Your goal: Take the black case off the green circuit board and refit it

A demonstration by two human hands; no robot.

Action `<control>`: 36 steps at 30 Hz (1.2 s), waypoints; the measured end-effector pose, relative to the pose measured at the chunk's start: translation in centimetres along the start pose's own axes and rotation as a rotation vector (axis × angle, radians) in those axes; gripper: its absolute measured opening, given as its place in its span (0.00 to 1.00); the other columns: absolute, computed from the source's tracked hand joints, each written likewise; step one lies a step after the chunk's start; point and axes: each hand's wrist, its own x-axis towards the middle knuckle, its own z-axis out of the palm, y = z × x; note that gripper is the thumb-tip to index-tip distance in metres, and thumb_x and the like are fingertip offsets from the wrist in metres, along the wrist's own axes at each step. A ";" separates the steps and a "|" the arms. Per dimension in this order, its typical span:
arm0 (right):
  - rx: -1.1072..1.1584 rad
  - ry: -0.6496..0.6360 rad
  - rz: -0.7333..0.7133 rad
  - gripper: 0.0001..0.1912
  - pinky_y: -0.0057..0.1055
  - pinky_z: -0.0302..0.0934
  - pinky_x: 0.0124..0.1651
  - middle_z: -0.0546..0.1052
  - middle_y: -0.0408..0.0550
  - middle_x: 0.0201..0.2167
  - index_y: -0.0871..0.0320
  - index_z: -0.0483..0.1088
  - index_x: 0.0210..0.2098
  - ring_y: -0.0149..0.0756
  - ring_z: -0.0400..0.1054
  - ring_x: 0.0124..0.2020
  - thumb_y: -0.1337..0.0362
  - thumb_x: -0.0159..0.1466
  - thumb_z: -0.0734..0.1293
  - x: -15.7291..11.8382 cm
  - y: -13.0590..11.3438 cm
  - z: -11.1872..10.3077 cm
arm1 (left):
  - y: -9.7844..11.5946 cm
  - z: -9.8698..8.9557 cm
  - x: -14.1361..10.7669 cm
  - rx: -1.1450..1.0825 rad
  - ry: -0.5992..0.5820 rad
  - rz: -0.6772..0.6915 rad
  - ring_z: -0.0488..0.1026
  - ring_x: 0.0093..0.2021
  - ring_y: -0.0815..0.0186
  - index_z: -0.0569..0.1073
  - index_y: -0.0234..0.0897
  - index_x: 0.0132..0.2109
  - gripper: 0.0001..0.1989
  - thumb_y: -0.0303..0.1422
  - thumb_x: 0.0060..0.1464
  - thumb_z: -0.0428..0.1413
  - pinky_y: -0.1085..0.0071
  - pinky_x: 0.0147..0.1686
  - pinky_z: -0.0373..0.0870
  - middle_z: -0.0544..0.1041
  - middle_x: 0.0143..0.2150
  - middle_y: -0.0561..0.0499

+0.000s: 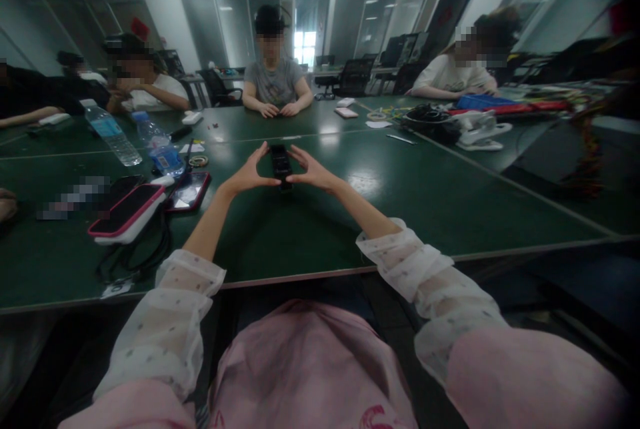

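Note:
A small dark device like a phone [281, 161], its screen showing faint text, is at the middle of the green table between my two hands. My left hand [251, 170] is at its left side, fingers and thumb spread in a wide curve. On the other side, my right hand [313, 170] mirrors that shape. Both thumbs come close to the device's near end, while the fingertips lie beside its far end. Whether the thumbs touch it I cannot tell.
Two water bottles [113, 134], a pink-edged phone [127, 209], another phone [187, 191] and a black cord [150, 255] lie left on the green table [320, 235]. Black cables [433, 115] and a white clamp-like item [480, 130] are right. Several people sit around, one person [277, 85] opposite.

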 end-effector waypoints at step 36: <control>-0.031 -0.101 0.179 0.44 0.49 0.51 0.69 0.66 0.57 0.63 0.59 0.60 0.64 0.48 0.58 0.66 0.48 0.54 0.74 -0.3 4.0 -0.9 | -6.3 -2.0 -0.8 -0.191 -0.191 -0.161 0.44 0.72 0.47 0.39 0.46 0.72 0.65 0.32 0.34 0.71 0.42 0.67 0.39 0.50 0.71 0.34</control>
